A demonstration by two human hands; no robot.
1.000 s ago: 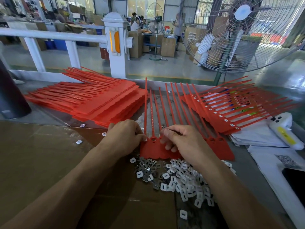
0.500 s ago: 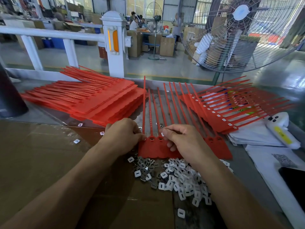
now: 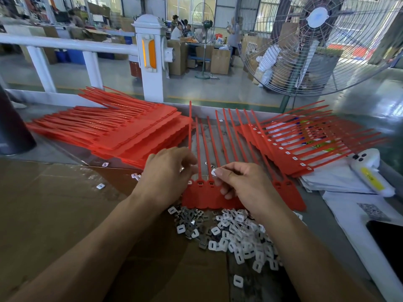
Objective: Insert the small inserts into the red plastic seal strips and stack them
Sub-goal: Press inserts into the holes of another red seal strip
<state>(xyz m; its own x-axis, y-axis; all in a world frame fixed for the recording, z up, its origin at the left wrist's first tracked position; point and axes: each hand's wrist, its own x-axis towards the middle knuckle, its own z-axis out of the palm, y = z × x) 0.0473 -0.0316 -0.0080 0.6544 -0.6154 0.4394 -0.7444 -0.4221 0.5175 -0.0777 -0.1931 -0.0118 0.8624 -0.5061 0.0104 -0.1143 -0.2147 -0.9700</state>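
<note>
Nearest, just below both hands, the loose inserts [image 3: 235, 234] are heaped within easy reach. The right hand [image 3: 246, 184] pinches one white insert [image 3: 213, 172] at its fingertips, poised over the sockets of the red strip sheet [image 3: 209, 192]. The left hand [image 3: 168, 173], fingers curled, steadies that sheet's left edge. Beyond the left hand, unfilled sheets [image 3: 122, 131] wait; beyond the right, the finished stack [image 3: 294, 147] fans out.

Two hands work here: the left hand [image 3: 169, 171] and the right hand [image 3: 242, 184]. The right hand pinches one white insert [image 3: 214, 172]. Two stacks of red seal strips lie beyond them, one far left [image 3: 122, 136], one far right [image 3: 305, 144]. The loose inserts [image 3: 235, 234] piled below the hands are too many to count.
</note>
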